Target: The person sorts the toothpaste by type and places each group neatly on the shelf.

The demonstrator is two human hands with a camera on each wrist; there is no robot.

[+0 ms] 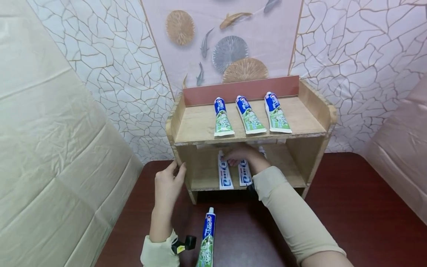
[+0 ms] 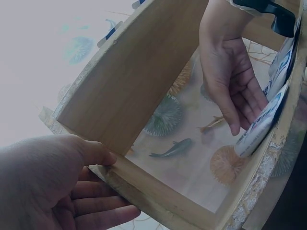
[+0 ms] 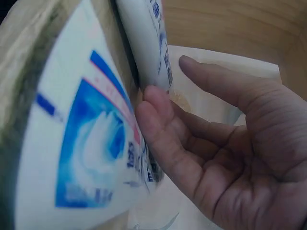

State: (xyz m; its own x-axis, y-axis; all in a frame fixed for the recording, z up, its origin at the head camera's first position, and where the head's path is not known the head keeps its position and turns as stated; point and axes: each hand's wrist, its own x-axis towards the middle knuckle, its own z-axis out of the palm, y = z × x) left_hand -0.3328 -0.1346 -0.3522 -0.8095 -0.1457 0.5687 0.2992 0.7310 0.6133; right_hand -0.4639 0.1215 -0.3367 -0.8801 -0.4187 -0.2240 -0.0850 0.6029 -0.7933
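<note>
My left hand [image 1: 168,183] holds the left side panel of a small two-tier wooden shelf [image 1: 200,118]. In the left wrist view its thumb [image 2: 98,154] lies inside the panel edge and the fingers behind. My right hand [image 1: 245,154] reaches into the lower tier, palm visible and thumb apart from loosely bent fingers [image 3: 165,143]. Those fingertips lie by the left white-and-blue toothpaste tube [image 1: 225,176] and the middle one [image 1: 245,176]; whether they press on either, I cannot tell. A third lower tube [image 1: 262,151] is mostly hidden behind the right forearm.
On the upper tier lie three blue-and-green toothpaste tubes [image 1: 250,118], caps toward the back. Another such tube [image 1: 207,237] lies on the dark red table [image 1: 240,226] before the shelf. Patterned cloth [image 1: 110,74] hangs behind, and pale cloth walls [image 1: 66,159] flank the table.
</note>
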